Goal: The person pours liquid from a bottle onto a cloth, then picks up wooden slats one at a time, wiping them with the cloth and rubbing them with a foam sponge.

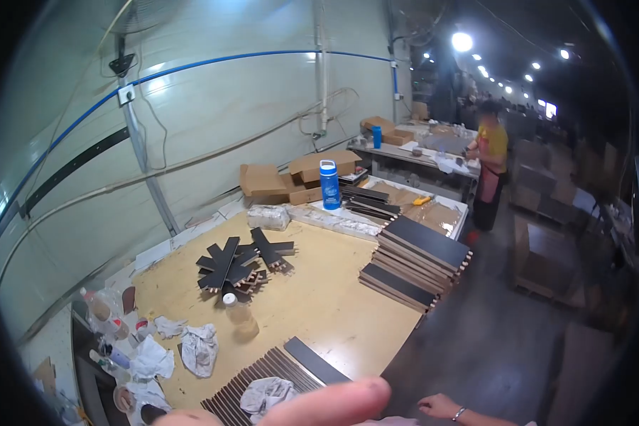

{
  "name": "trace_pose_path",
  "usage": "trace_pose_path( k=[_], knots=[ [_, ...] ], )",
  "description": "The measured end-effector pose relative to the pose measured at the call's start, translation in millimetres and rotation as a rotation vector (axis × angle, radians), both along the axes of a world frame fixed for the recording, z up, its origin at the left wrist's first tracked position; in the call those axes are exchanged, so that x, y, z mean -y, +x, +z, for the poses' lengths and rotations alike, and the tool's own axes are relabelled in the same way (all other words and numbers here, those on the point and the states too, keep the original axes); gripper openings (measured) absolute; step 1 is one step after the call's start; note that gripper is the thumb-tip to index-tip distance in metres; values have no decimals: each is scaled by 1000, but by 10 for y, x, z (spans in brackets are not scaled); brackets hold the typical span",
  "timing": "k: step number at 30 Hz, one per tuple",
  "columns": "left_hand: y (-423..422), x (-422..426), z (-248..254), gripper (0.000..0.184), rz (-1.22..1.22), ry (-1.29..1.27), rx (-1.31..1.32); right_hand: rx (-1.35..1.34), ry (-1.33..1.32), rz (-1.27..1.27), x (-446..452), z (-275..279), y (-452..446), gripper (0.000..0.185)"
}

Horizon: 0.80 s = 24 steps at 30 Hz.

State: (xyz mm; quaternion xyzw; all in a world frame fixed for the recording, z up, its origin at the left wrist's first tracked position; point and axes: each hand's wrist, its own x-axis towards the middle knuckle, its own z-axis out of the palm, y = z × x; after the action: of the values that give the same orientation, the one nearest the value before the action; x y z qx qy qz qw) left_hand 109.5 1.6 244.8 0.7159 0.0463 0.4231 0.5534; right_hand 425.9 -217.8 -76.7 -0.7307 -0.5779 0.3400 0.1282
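Note:
My left hand (pixel 326 405) is large and close to the camera at the bottom edge, one finger stretched out to the right; the rest is cut off. Beyond it, a crumpled white cloth (pixel 268 395) lies on a row of narrow dark boards (pixel 238 387) set side by side. A dark board (pixel 315 361) lies flat at the row's right end. My right hand (pixel 440 407), with a metal bracelet at the wrist, is low at the right, off the table's edge. Its fingers are loosely bent, and nothing shows in them.
On the yellowish tabletop (pixel 334 277) stand a bottle of pale liquid (pixel 241 319), crossed dark boards (pixel 227 264) and stacked boards (pixel 419 248). Rags (pixel 199 349) and bottles line the left side. Farther back are a blue bottle (pixel 329 186), cardboard boxes (pixel 323 165) and another person (pixel 491 153).

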Motion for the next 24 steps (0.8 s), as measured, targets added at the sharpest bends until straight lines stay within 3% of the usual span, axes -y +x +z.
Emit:
trace_pose_path(
  k=[7, 11, 14, 24],
  knots=[
    [-309, 55, 140, 53, -125, 6, 29, -5, -89, -67, 150, 159, -201, 34],
    [-547, 112, 236, 53, -153, 9, 49, 3, -92, 8, 159, -78, -175, 36],
    [-708, 80, 302, 53, -166, -3, 75, 15, -136, 23, 121, 56, -213, 37],
    [-620, 184, 297, 53, -315, -19, 28, 17, -228, -7, 60, 1, -125, 34]
  ],
)
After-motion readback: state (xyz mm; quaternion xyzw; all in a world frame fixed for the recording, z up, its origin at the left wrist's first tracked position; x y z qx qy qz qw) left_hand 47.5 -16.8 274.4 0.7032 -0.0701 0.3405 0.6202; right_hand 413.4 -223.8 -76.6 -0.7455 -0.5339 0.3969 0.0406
